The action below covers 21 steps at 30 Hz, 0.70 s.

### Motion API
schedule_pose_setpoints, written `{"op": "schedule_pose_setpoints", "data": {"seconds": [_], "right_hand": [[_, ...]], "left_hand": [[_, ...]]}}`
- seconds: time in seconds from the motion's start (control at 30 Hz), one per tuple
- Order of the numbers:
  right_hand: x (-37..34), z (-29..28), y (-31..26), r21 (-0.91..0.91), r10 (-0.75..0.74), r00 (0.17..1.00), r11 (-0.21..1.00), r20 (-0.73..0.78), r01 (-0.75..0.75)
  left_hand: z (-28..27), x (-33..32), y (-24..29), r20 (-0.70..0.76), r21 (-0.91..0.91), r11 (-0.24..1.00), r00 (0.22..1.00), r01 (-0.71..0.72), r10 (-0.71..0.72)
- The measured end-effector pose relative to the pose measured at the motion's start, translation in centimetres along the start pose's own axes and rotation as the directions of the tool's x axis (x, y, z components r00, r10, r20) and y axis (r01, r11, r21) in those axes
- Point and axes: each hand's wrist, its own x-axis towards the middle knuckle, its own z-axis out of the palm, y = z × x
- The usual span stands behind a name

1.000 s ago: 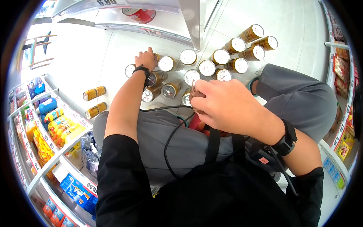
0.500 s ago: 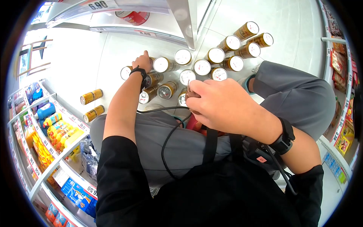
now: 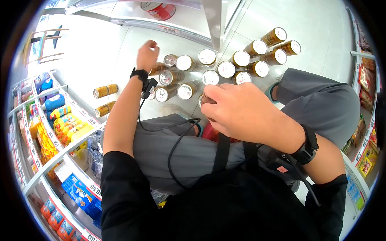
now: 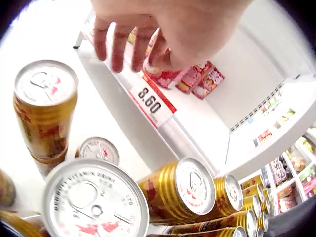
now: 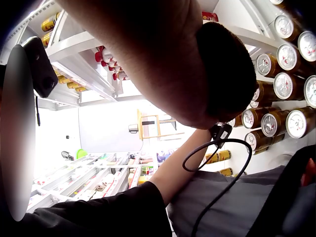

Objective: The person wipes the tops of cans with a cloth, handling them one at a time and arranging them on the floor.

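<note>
My left hand (image 3: 148, 56) is held over the floor at the left end of a group of gold cans (image 3: 187, 90). Its fingers hang loosely bent and hold nothing. In the left wrist view the hand (image 4: 148, 34) is above a shelf edge, apart from the upright cans (image 4: 47, 123) below. My right hand (image 3: 241, 110) grips a brown object (image 3: 206, 106) over my lap, its fingers hiding most of it. The right wrist view shows that object (image 5: 227, 74) dark and rounded against the hand (image 5: 163, 64).
Two gold cans (image 3: 105, 90) lie on the floor at left. A white shelf (image 3: 181, 34) with a red can (image 3: 161, 11) stands ahead. Stocked shelves (image 3: 60, 160) line the left, others the right (image 3: 364, 120). A black cable (image 3: 173, 154) loops over my legs.
My left hand has come away from the cans, its pointing finger now bent. The right hand keeps its grip on the brown object. The head view has shifted slightly.
</note>
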Motion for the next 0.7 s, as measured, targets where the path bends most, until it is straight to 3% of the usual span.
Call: {"op": "schedule_pose_setpoints", "data": {"seconds": [0.03,0.1,0.17,0.23,0.3,0.4,0.47,0.63,0.7], "right_hand": [[0.1,-0.1,-0.2,0.000,-0.015,1.000,1.000,-0.012,0.015],[0.0,0.0,-0.6,0.001,-0.030,0.999,1.000,-0.019,0.030],[-0.1,0.2,-0.8,0.001,-0.046,0.999,0.999,-0.023,0.046],[-0.4,0.5,-0.9,0.029,-0.024,0.999,0.999,-0.045,0.025],[-0.7,0.8,-0.8,0.014,-0.018,0.999,1.000,-0.047,0.019],[-0.9,1.1,-0.5,0.005,0.012,1.000,1.000,-0.029,-0.012],[-0.9,1.2,-0.4,-0.004,0.063,0.998,0.998,0.010,-0.063],[-0.9,2.3,0.5,-0.019,0.095,0.995,0.995,0.021,-0.094],[-0.8,2.4,0.8,-0.020,0.098,0.995,0.995,0.016,-0.098]], "left_hand": [[-1.3,-0.4,-0.7,-0.123,-0.025,1.000,0.992,0.009,-0.012],[-3.1,-2.0,-2.9,-0.230,-0.039,0.997,0.971,0.062,-0.069],[-3.3,-4.4,-7.4,-0.273,0.093,0.992,0.960,0.086,-0.058],[-2.1,-7.1,-13.1,-0.137,0.225,0.956,0.978,0.187,-0.159],[-0.5,-10.3,-16.7,0.153,0.230,0.923,0.925,0.310,-0.349],[1.6,-14.3,-16.4,0.252,0.330,0.902,0.895,0.279,-0.369],[2.0,-15.1,-14.9,0.379,0.328,0.934,0.885,0.143,-0.269],[5.9,-14.6,-15.9,0.189,0.206,0.951,0.945,0.229,-0.268],[5.4,-15.0,-15.1,0.151,0.251,0.900,0.904,0.357,-0.400]]}}
